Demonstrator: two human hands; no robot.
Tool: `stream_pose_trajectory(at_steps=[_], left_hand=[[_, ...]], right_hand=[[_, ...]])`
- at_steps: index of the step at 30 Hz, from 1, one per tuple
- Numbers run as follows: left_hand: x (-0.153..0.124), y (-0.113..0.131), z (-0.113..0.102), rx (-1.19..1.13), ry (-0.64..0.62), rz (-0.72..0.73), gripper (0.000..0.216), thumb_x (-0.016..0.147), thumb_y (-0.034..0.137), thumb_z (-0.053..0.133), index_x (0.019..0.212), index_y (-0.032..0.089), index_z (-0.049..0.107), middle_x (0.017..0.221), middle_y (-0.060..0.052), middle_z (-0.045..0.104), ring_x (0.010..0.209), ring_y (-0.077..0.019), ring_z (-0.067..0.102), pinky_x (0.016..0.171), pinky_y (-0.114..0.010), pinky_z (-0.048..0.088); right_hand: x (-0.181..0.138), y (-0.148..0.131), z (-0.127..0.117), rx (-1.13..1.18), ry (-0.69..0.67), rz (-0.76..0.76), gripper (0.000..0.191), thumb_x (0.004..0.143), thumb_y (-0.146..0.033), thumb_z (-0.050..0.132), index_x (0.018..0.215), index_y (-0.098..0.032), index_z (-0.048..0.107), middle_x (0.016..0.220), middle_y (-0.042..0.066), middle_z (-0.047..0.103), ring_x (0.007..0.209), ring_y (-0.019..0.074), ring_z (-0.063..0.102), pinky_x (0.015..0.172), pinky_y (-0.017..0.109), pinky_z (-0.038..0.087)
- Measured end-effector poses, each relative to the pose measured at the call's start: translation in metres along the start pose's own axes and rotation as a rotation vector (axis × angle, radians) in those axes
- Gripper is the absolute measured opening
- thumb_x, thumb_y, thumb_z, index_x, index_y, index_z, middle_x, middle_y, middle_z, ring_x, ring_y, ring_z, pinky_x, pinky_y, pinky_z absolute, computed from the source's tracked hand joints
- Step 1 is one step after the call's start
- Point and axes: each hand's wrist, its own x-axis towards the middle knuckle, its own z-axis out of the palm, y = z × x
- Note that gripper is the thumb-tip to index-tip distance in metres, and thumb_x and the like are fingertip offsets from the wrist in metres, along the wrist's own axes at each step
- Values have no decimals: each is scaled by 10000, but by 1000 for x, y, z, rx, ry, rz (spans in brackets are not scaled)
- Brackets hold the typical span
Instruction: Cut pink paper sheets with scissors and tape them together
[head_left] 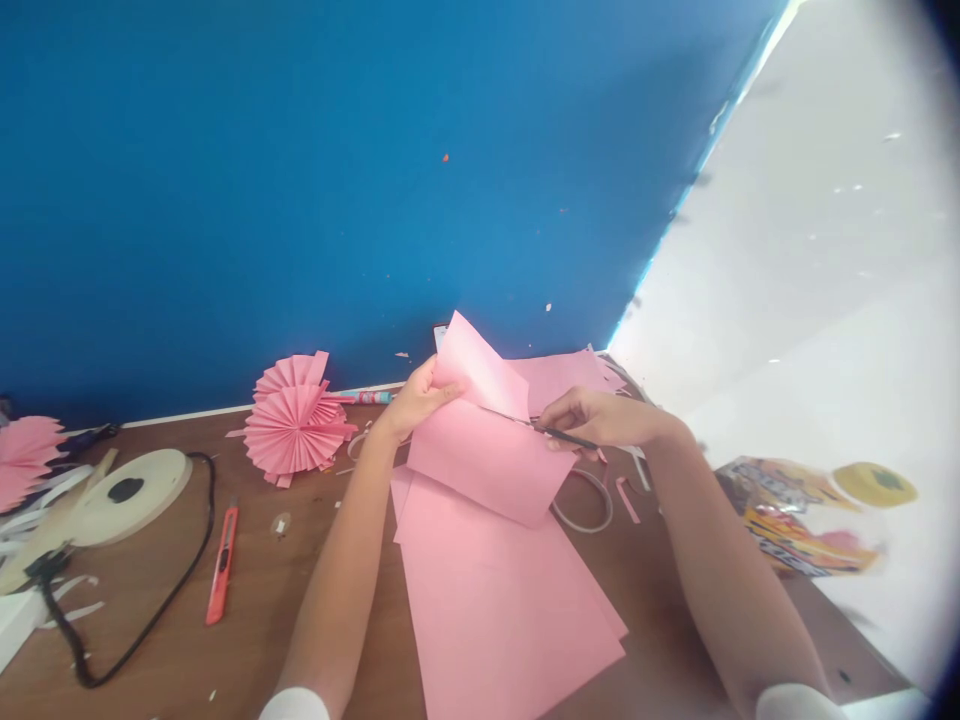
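A pink sheet of paper is held up above the table, partly split by a long cut. My left hand pinches its left edge between thumb and fingers. Closed around dark-handled scissors, my right hand works from the right side. The scissor blades lie in the slit between the raised upper piece and the lower piece. Beneath the held sheet, more pink sheets lie stacked toward the front edge.
Folded pink paper rosettes sit at the back left. An orange box cutter, a black cable and a roll of tape lie to the left. Beside my right arm are a tape ring and a jar with a yellow lid.
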Motion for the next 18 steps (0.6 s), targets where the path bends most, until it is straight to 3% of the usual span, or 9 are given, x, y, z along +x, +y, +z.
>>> stream_pose_trajectory(at_steps=[6,13,18], left_hand=[[2,-1,0,-22,-23,-27,761,743,424,681,1395,208,355,1294,-141,556,976,-253,642,733,-314,548],[0,0,-7,9,-27,-9,819,712,355,719,1416,197,329,1277,-153,567,1050,-259,613,851,-347,516],[-1,0,-10,-35,-74,-62,831,690,332,739,1410,213,343,1320,-160,529,1032,-280,624,793,-358,540]], right_hand=[[0,1,0,6,1,-37,354,732,-498,621,744,-145,638,557,-17,513,460,75,455,455,215,362],[0,-1,1,-3,9,-56,335,757,-478,602,687,-150,600,540,-27,466,456,73,444,448,211,362],[0,-1,3,-12,44,-28,349,727,-495,619,762,-149,654,552,-14,516,461,80,456,440,210,358]])
